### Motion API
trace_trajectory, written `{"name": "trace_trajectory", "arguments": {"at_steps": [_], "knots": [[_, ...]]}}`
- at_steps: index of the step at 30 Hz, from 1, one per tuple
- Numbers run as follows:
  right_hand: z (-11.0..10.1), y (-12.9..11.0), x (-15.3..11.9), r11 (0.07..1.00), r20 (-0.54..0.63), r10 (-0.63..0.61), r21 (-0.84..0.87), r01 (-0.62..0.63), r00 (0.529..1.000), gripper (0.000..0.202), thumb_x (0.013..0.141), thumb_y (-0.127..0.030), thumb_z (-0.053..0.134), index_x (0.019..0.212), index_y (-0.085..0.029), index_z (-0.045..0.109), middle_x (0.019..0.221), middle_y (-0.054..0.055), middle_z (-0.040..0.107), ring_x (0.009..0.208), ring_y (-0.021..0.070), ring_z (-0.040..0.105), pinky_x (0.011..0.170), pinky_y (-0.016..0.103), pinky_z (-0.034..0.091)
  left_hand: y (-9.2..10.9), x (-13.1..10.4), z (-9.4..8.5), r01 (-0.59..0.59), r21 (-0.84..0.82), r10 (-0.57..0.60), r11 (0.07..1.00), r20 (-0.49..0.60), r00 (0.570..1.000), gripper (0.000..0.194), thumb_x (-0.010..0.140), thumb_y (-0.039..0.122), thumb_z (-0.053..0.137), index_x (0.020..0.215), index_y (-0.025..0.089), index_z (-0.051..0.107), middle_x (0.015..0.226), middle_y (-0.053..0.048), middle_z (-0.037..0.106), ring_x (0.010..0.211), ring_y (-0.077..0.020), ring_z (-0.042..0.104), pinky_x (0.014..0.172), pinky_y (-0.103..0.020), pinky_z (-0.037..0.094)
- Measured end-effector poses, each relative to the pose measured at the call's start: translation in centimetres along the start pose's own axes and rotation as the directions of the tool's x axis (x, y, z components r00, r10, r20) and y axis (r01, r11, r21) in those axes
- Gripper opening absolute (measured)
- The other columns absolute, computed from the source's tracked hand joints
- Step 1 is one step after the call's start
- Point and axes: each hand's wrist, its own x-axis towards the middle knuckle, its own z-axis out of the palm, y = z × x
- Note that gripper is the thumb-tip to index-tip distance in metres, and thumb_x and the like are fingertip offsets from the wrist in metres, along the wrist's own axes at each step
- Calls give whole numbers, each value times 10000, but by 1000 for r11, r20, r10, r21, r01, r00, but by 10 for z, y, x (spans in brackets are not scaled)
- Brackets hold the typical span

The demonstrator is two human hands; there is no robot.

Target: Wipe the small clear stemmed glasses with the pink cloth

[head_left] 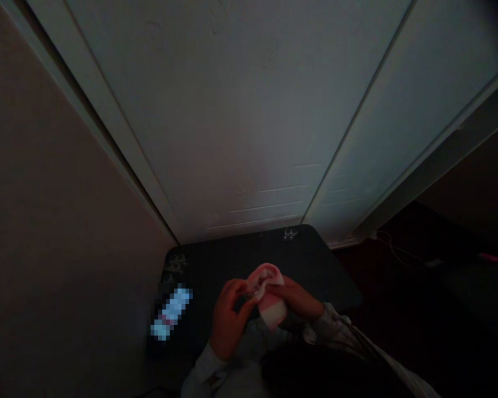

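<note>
A pink and white cloth is held up between both hands, over the near part of a dark table. My left hand pinches something small and clear at the cloth's left edge, too small to name. My right hand is wrapped round the right side of the cloth. The upper part of the cloth is bunched into a loop, and its lower end hangs down below the hands.
The dark table stands against a white panelled surface. Small clear items lie at its far left, with more clear pieces at the far right corner. A blurred bright rectangle is at the left. A cable lies right.
</note>
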Motion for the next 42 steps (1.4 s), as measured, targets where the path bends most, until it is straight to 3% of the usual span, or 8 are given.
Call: {"name": "trace_trajectory", "arguments": {"at_steps": [7,13,16,20,23,26,29,42], "knots": [[18,16,1,985,-95,-89,-157,73,992,363,738,-445,577,931,-138,594,857,57,644,746,163,588,687,284,438,-3,-12,-8,-58,184,53,981,34,998,218,713,221,621,922,202,561,931,-49,562,887,-195,556,798,-358,480],[12,26,-3,946,-226,-105,-324,27,969,334,749,-431,563,842,-116,619,786,48,633,711,156,563,645,263,426,0,-17,-12,-134,262,112,956,96,989,198,725,222,600,922,210,580,937,-54,600,907,-212,569,815,-387,479],[10,29,-8,985,-255,-78,-171,35,964,346,734,-438,579,857,-115,612,792,56,633,687,157,568,613,259,431,0,-17,-10,-134,213,112,968,114,987,187,715,233,610,900,213,595,933,-45,602,908,-208,575,806,-375,490],[12,31,-15,987,-250,-73,118,105,965,346,704,-434,617,884,-139,606,807,51,644,688,159,595,638,262,450,-1,-16,-4,-2,30,-1,1000,89,996,244,708,230,622,944,200,564,969,-44,575,898,-178,584,800,-327,502],[18,31,-18,968,-224,-107,198,153,969,332,716,-406,616,936,-158,600,894,67,652,775,177,609,713,283,459,-2,-15,3,102,-78,-96,992,74,993,278,709,230,623,969,182,540,971,-51,587,909,-175,590,826,-329,488],[24,29,-18,943,-236,-166,245,224,958,388,697,-403,636,1004,-175,569,941,74,647,820,190,607,755,308,459,-3,-14,8,145,-68,-142,987,51,989,278,700,235,631,957,169,549,936,-58,616,881,-183,599,806,-341,490],[27,27,-15,933,-262,-172,265,242,949,418,649,-417,672,970,-171,566,891,65,653,776,189,611,735,317,467,-6,-13,10,119,-1,-119,993,17,993,279,681,239,647,940,172,570,896,-48,623,830,-180,606,769,-342,503],[21,15,-4,941,-103,-122,304,149,987,372,625,-383,696,901,-157,594,806,46,663,751,180,621,755,322,469,-1,-2,11,-43,161,46,986,-18,999,243,706,218,620,947,198,605,948,-52,641,862,-192,610,798,-367,501]]}}
